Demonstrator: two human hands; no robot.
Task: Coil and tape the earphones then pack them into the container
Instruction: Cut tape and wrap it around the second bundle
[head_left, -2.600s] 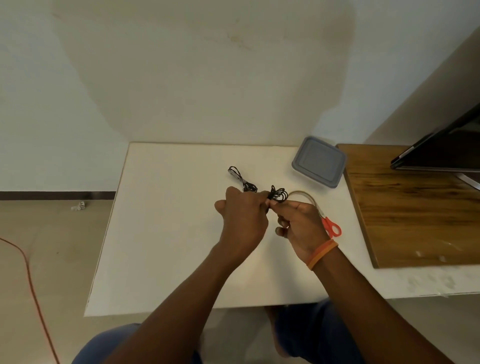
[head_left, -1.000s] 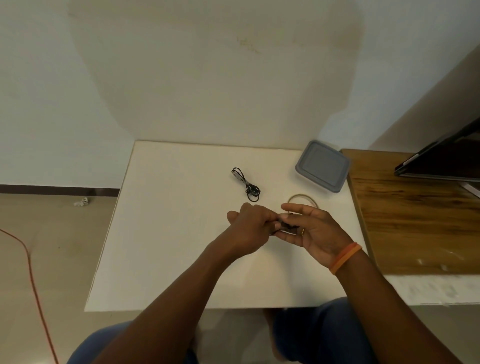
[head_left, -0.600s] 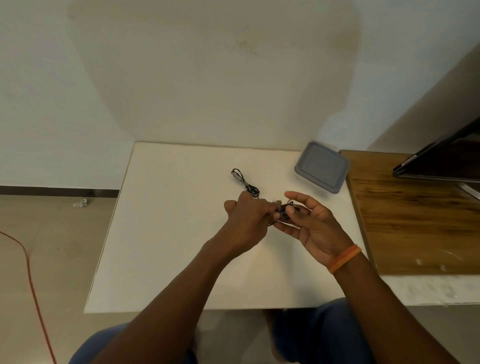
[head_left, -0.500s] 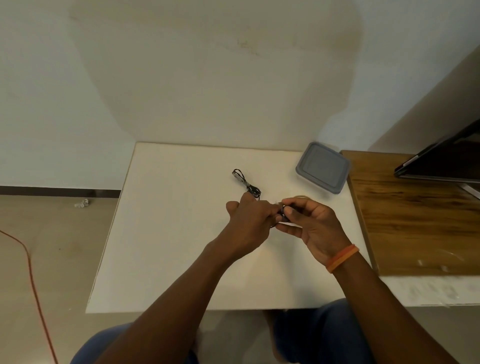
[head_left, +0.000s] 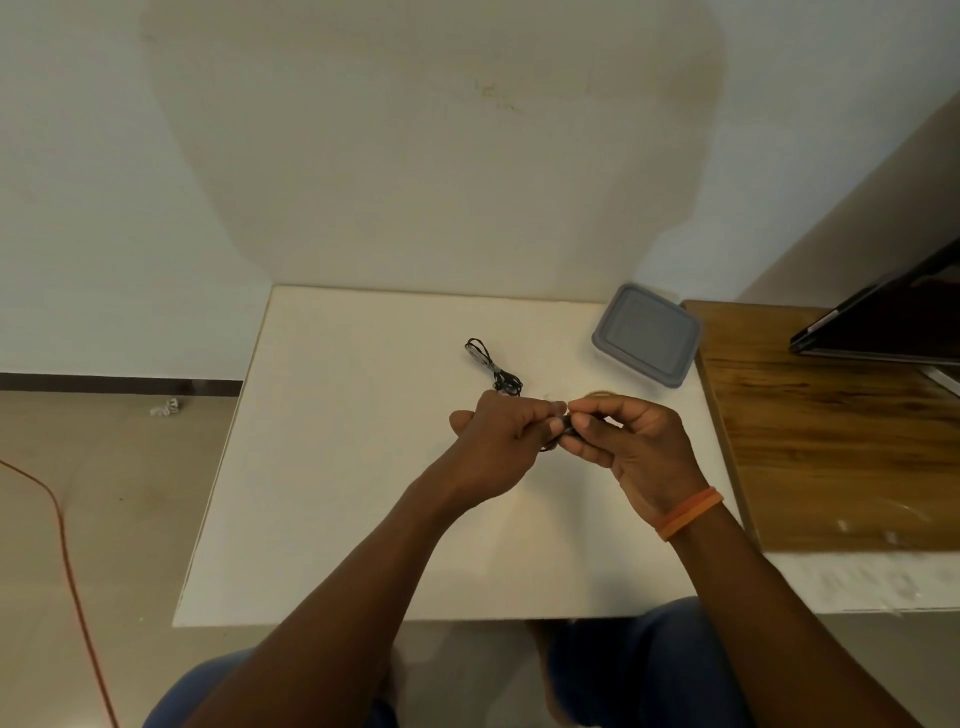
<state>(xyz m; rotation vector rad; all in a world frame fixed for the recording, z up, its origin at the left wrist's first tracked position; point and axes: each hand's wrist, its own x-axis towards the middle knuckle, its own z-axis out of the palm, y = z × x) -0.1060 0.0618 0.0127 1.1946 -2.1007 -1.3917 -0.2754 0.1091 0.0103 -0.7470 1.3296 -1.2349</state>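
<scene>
The left hand (head_left: 498, 441) and right hand (head_left: 631, 447) are covering most of the black earphones (head_left: 558, 435) in their grip, so the coil is staying unreadable. The right hand is hiding most of the tape roll (head_left: 601, 394). The frame's right edge is cutting off the dark screen (head_left: 893, 322).

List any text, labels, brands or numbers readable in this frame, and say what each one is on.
None can be read.
Container: plain grey lid, no label visible.
Screen: dark, nothing showing.
Wristband: plain orange, no print visible.
Earphones between the left hand and right hand: too small to show any marking.
Faint grey marks on the table edge at lower right: blurred, unreadable.
</scene>
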